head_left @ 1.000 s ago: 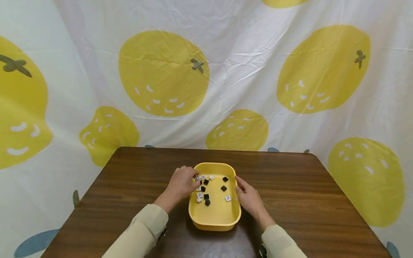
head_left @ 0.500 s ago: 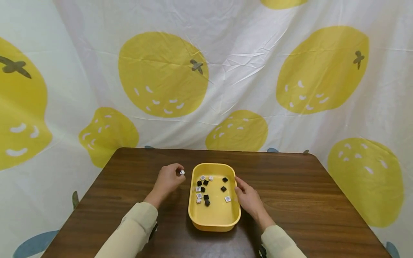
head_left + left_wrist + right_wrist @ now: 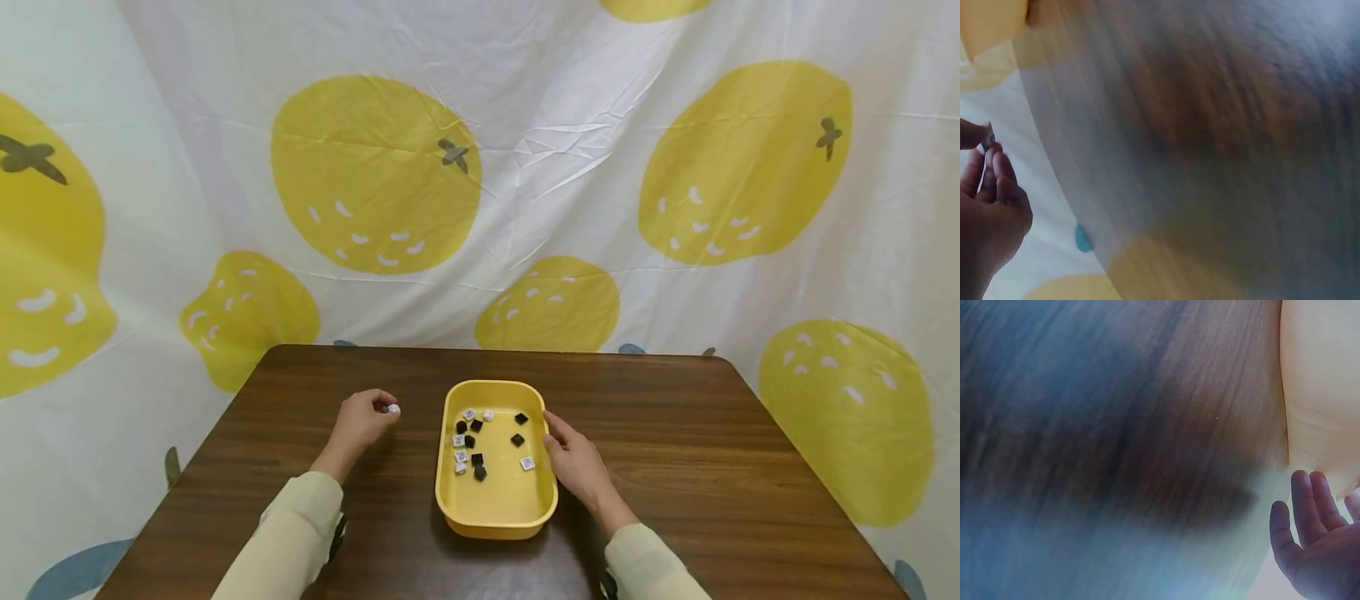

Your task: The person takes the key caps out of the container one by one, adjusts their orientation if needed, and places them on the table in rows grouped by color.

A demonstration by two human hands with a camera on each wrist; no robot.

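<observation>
My left hand (image 3: 363, 421) is over the table left of the yellow tub (image 3: 491, 530), pinching a small white block (image 3: 393, 408) between thumb and fingertips. In the left wrist view the block (image 3: 989, 136) looks dark and small at the fingertips. On the tub's other side, my right hand (image 3: 579, 458) rests against the right wall, thumb at the rim. The right wrist view has its extended fingers (image 3: 1310, 503) along the outer wall. Inside the tub lie several white blocks (image 3: 461, 457) with dark marks and several black blocks (image 3: 477, 459), mostly on the left.
The tub stands on a dark wood-grain table (image 3: 697, 450) with rounded far corners. Behind it hangs a white cloth (image 3: 525, 183) printed with yellow lemons.
My left hand has come out of the tub with a white block and moved left over the table. The right hand stays at the tub's right side.
</observation>
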